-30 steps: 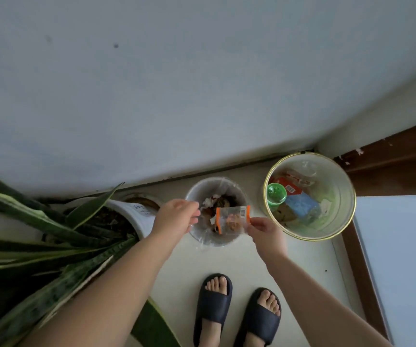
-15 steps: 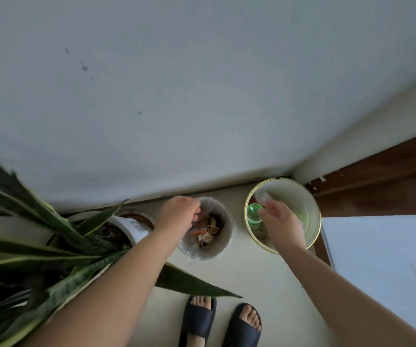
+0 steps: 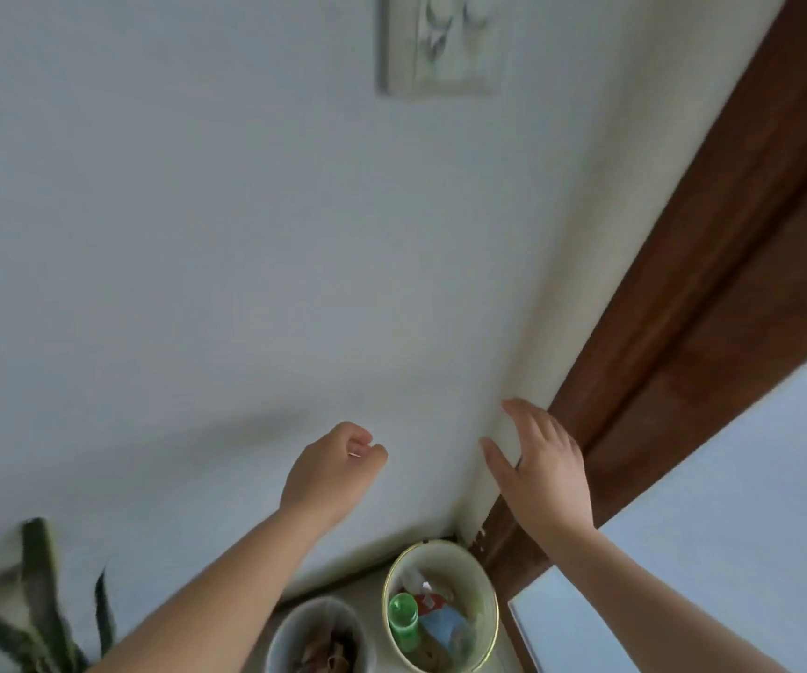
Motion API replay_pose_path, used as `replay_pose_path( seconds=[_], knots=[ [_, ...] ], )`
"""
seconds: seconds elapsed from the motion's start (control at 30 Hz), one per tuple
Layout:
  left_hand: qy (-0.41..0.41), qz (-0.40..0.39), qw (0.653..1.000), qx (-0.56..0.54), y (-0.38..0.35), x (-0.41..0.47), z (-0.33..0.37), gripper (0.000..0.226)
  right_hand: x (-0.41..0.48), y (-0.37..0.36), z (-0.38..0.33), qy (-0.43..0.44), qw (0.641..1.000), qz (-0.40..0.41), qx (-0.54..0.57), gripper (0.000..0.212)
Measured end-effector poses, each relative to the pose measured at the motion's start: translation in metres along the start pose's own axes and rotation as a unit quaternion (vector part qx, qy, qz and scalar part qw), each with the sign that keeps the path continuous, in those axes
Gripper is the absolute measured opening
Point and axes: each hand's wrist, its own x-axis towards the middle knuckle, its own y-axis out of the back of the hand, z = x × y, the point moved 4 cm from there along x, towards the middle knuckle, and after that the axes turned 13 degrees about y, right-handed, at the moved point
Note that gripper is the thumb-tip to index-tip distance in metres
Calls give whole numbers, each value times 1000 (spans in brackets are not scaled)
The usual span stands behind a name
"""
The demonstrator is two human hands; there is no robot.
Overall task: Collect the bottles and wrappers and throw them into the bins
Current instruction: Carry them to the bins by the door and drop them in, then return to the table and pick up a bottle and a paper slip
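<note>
Landmark: I take the gold-rimmed bin (image 3: 481,595) at the bottom of the view, standing on the floor in the wall corner, as my reference.
Left hand (image 3: 328,473): raised well above the gold-rimmed bin and to its left, in front of the wall (image 3: 197,259). I see the fingers curled into a loose fist; I make out nothing in it, though a small pale glint at the fingertips is too blurred for me to identify.
Right hand (image 3: 540,473): above the gold-rimmed bin and slightly to its right, spread open with fingers apart, empty, seen against the wall corner and the brown door frame (image 3: 683,332).
Bottle: a green bottle (image 3: 404,619) lies inside the gold-rimmed bin, on its left side.
Wrappers: red and blue wrappers (image 3: 440,624) lie in the same bin, just beside the bottle.
Second bin: a lined bin (image 3: 290,633) stands just left of the gold-rimmed bin, holding brownish scraps.
Plant: striped leaves (image 3: 37,599) far to the left of both bins.
Wall plate: a switch plate (image 3: 440,41) high above the bins.
</note>
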Motion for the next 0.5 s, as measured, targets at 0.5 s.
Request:
replay_pose_path(
  seconds=[0.5],
  knots=[
    [-461,157,859,155,109,-161,184,43,-40,243,-85,-58,974,189,-110,54]
  ],
)
